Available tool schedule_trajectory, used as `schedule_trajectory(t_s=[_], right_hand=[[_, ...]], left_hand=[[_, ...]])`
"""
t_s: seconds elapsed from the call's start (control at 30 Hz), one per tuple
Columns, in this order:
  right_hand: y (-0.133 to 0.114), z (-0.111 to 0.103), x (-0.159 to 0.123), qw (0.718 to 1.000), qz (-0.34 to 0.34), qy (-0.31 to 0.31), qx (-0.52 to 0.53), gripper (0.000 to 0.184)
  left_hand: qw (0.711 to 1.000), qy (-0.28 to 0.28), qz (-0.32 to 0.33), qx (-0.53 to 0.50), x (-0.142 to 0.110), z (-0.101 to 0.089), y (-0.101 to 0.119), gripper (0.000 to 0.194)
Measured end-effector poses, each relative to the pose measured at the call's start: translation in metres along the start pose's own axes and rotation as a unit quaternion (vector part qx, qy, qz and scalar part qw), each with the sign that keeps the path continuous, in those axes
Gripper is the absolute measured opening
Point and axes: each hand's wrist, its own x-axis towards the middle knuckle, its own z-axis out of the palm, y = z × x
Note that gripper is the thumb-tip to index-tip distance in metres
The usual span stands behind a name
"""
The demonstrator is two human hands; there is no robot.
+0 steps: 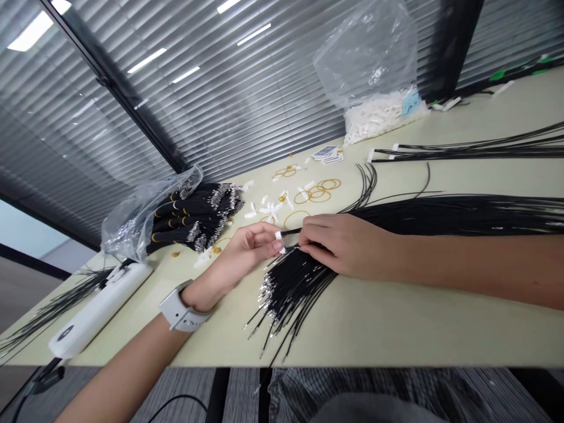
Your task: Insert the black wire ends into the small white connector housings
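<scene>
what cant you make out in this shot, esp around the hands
From the head view:
White plastic piece: its far end is hidden by the left hand.
Black wires: the stretch under the right hand is hidden by that hand and forearm.
Blue label: too small to read.
Small printed cards: too small to read.

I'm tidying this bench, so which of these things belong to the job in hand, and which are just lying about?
Job in hand:
left hand pinching a white connector
right hand on black wires

Lying about:
bagged wire bundles
rubber bands
bag of white connectors
small stack of cards
</scene>
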Motion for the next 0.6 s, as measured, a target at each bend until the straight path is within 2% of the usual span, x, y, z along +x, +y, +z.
schedule_trajectory(t_s=[0.37, 0.6], right_hand=[[-0.0029, -0.0003, 0.0029, 0.998, 0.028, -0.06, 0.024, 0.021], [-0.0015, 0.001, 0.0027, 0.998, 0.018, -0.046, 0.036, 0.021]], left_hand=[[1.0, 0.002, 0.01, 0.021, -0.0016, 0.0044, -0.0019, 0.021], [1.0, 0.011, 0.01, 0.011, -0.0022, 0.0075, -0.001, 0.021]])
